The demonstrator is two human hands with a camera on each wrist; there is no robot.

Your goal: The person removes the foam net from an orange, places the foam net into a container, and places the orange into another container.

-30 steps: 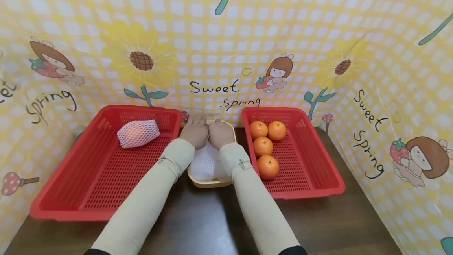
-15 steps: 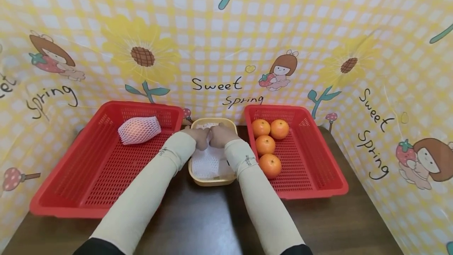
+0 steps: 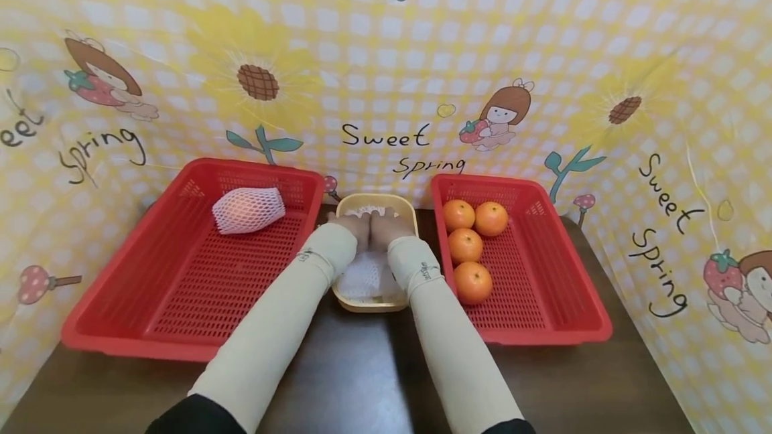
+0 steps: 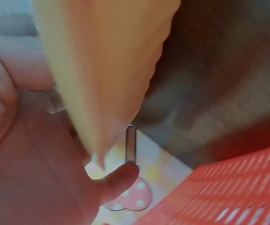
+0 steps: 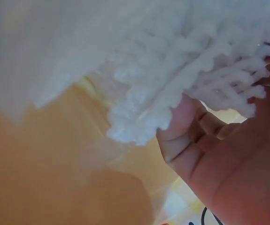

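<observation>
A small yellow basket (image 3: 370, 308) stands between the two red baskets, with white foam fruit nets (image 3: 364, 278) inside. Both my hands are side by side over it. My right hand (image 3: 386, 230) pinches the ruffled end of a foam net (image 5: 144, 110) between thumb and fingers, clear in the right wrist view. My left hand (image 3: 356, 228) touches it, fingers curled in at the same net. In the left wrist view the basket wall (image 4: 106, 61) hides its fingertips, and one finger (image 4: 120, 182) sticks out.
The left red basket (image 3: 199, 347) holds an orange in a foam net (image 3: 248, 210). Several bare oranges (image 3: 466, 246) lie along the left side of the right red basket (image 3: 543, 337). A checked cloth (image 3: 386, 72) hangs behind the brown table (image 3: 356, 380).
My hands have drawn back from the far end of the yellow basket, and their fingers have turned down and come together at the foam net. The head view has shifted slightly.
</observation>
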